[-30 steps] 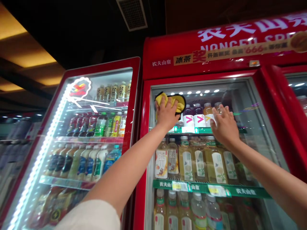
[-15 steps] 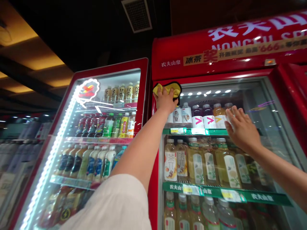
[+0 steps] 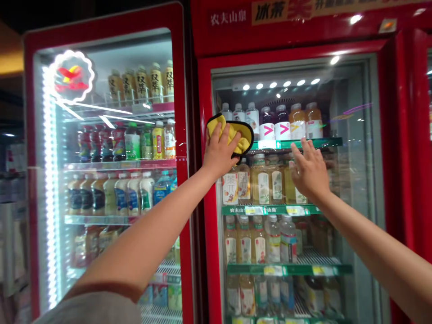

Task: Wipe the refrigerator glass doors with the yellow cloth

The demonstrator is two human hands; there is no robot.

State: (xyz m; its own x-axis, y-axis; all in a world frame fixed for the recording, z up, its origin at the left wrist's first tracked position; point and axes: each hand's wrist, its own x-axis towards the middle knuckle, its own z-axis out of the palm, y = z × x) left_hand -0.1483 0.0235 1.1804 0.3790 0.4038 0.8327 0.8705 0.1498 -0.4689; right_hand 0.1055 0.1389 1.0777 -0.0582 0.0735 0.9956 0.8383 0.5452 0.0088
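Observation:
A yellow cloth with a black edge lies under my left hand, pressed to the upper left part of the right fridge's glass door, beside its red frame. The fingers of that hand are bent over the cloth. My right hand is at the same glass door, fingers spread, holding nothing. Behind the glass, bottles with white labels stand on a shelf with a green edge strip.
A second red-framed drinks fridge with a bright light strip stands on the left, holding rows of bottles. A red header panel runs above the right fridge. Blurred shelving shows at the far left.
The view has tilted down, showing more lower shelves. My left hand and the cloth have moved down the door's left side. My right hand is lower on the glass relative to the shelves.

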